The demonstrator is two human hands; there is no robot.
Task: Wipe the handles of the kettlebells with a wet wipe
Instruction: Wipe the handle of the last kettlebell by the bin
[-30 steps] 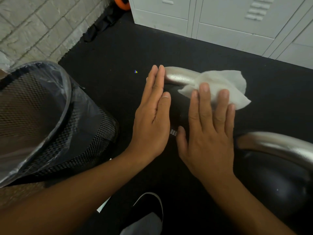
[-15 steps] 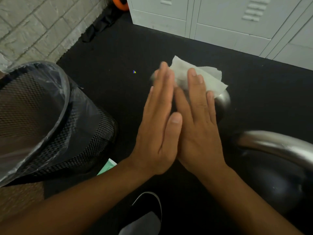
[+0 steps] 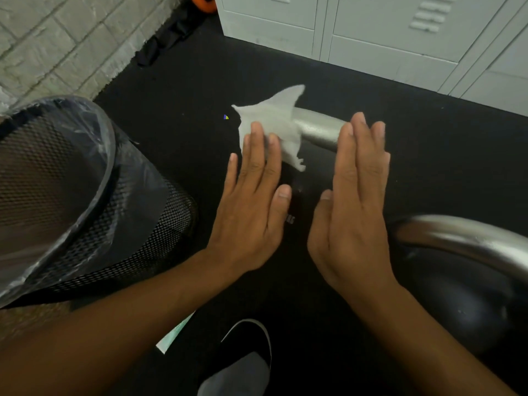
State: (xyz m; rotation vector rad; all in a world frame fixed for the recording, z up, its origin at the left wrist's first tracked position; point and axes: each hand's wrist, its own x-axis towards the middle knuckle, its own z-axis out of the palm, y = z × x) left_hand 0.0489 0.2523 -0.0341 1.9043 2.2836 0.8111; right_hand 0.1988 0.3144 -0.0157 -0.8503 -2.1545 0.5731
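Observation:
A white wet wipe (image 3: 274, 118) lies draped over the left end of a silver kettlebell handle (image 3: 320, 130); the black kettlebell body below it is barely visible against the dark floor. My left hand (image 3: 251, 201) presses the wipe with straight fingertips. My right hand (image 3: 354, 201) is flat, its straight fingers reaching the bare right part of the same handle. A second kettlebell (image 3: 463, 304) with a silver handle (image 3: 468, 238) stands at the lower right, untouched.
A black mesh waste bin (image 3: 71, 195) with a clear liner stands at the left. Grey lockers (image 3: 371, 32) line the back, a brick wall (image 3: 57, 44) the far left. My shoe (image 3: 243, 355) and a pale green packet (image 3: 174, 335) sit at the bottom. Black rubber floor (image 3: 177, 90).
The wipe has passed from under my right hand to under my left and slid to the handle's left end. My hands, side by side before, have spread apart.

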